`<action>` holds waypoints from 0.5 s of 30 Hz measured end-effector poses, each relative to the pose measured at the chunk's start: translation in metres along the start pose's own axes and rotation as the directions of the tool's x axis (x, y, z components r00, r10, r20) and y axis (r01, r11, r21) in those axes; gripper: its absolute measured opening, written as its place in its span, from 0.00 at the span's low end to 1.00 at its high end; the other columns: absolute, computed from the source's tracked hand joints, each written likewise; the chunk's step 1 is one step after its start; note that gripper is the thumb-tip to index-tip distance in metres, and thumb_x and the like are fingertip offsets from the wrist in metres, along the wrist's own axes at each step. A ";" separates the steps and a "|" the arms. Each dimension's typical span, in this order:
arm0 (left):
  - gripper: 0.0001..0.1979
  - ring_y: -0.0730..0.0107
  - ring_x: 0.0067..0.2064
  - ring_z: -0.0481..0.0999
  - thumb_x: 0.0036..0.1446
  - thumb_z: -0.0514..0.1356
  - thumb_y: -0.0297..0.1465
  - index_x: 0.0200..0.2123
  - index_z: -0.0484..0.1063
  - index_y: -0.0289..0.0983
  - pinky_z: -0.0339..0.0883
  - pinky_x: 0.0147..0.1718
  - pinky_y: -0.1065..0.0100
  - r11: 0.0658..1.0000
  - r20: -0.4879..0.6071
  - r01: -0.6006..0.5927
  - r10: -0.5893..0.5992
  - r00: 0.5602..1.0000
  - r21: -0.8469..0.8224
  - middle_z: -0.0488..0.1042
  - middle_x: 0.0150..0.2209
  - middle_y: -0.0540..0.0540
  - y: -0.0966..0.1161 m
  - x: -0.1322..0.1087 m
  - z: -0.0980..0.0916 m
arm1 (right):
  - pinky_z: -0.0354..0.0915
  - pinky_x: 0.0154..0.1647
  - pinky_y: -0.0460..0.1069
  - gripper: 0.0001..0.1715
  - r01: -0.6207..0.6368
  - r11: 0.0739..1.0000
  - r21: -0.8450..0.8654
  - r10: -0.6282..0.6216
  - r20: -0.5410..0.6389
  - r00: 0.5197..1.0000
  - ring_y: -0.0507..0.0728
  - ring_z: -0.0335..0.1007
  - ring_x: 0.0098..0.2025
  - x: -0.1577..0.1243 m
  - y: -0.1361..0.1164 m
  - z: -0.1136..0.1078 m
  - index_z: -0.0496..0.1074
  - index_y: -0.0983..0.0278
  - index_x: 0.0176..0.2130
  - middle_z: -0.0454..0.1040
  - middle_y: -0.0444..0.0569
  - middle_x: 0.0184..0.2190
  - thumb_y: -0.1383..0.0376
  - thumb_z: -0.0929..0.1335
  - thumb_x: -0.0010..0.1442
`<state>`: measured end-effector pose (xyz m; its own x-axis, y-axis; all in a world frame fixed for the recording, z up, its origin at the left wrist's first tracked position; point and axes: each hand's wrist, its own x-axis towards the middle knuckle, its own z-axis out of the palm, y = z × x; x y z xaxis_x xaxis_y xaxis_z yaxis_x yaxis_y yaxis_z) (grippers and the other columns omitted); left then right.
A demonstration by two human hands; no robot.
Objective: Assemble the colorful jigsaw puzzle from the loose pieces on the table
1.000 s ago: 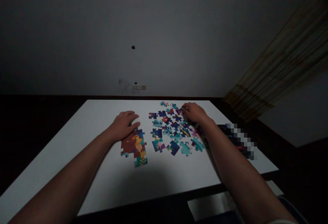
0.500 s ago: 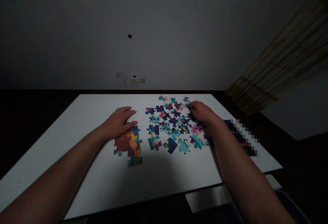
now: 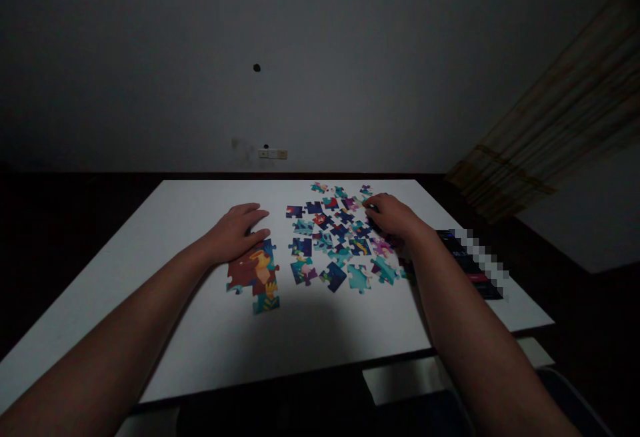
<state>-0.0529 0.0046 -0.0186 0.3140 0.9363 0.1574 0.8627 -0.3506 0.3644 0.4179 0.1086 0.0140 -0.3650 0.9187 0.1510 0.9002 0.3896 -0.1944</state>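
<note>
My left hand (image 3: 238, 232) lies palm down on the table with its fingers spread and holds nothing. It covers the upper left of a joined block of jigsaw pieces (image 3: 264, 282), brown and orange with a teal lower end. To the right, loose jigsaw pieces (image 3: 334, 277) in blue, teal and purple are spread out face up. My right hand (image 3: 393, 215) rests over the right side of these pieces, fingers bent and thumb drawn in. Its fingertips come down beside a purple piece (image 3: 349, 204). Anything between them is too dark and hidden to make out.
The white table (image 3: 320, 344) ends in a near edge close to my body. Beyond my right forearm lies a dark printed sheet or box (image 3: 470, 270), partly blurred. A wall with sockets (image 3: 273, 154) stands behind, and a curtain (image 3: 540, 137) hangs at the right.
The view has shifted slightly, so the table and pieces sit a little higher. My right fingertips have moved slightly left among the pieces. My left hand stays spread on the joined block.
</note>
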 end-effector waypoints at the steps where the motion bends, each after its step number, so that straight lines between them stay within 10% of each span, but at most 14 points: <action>1: 0.41 0.29 0.80 0.67 0.74 0.57 0.64 0.73 0.78 0.40 0.61 0.78 0.31 1.000 -0.001 0.000 0.000 1.000 0.003 0.71 0.79 0.31 0.000 0.000 0.000 | 0.74 0.64 0.64 0.16 0.014 1.000 0.000 -0.014 -0.019 1.000 0.72 0.83 0.60 0.000 -0.004 -0.004 0.89 0.61 0.54 0.87 0.64 0.59 0.66 0.71 0.74; 6: 0.39 0.30 0.80 0.67 0.74 0.59 0.61 0.73 0.79 0.41 0.60 0.79 0.33 1.000 -0.004 0.006 -0.006 1.000 0.010 0.71 0.79 0.32 0.005 -0.001 -0.001 | 0.73 0.58 0.61 0.09 0.252 0.959 0.132 -0.247 -0.048 0.968 0.68 0.82 0.53 -0.014 -0.058 -0.026 0.88 0.57 0.46 0.88 0.55 0.49 0.56 0.77 0.71; 10: 0.36 0.32 0.80 0.67 0.75 0.60 0.56 0.73 0.79 0.38 0.60 0.79 0.37 1.000 0.025 0.014 -0.015 1.000 0.025 0.70 0.79 0.29 0.013 -0.001 -0.002 | 0.71 0.45 0.55 0.10 0.470 0.809 0.352 -0.539 0.128 0.832 0.62 0.81 0.42 -0.040 -0.122 -0.025 0.87 0.53 0.43 0.86 0.47 0.43 0.54 0.83 0.66; 15: 0.34 0.36 0.79 0.68 0.75 0.63 0.54 0.73 0.78 0.40 0.61 0.79 0.39 0.999 0.015 0.020 -0.020 1.000 0.044 0.71 0.79 0.32 0.017 0.000 -0.002 | 0.70 0.43 0.56 0.21 0.531 0.806 0.260 -0.588 0.252 0.769 0.65 0.81 0.42 -0.056 -0.160 -0.018 0.88 0.55 0.48 0.85 0.51 0.46 0.54 0.88 0.59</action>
<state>-0.0388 -0.0009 -0.0106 0.3024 0.9434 0.1359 0.8852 -0.3309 0.3269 0.2988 -0.0066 0.0545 -0.8697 0.4934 -0.0136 0.4700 0.8192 -0.3286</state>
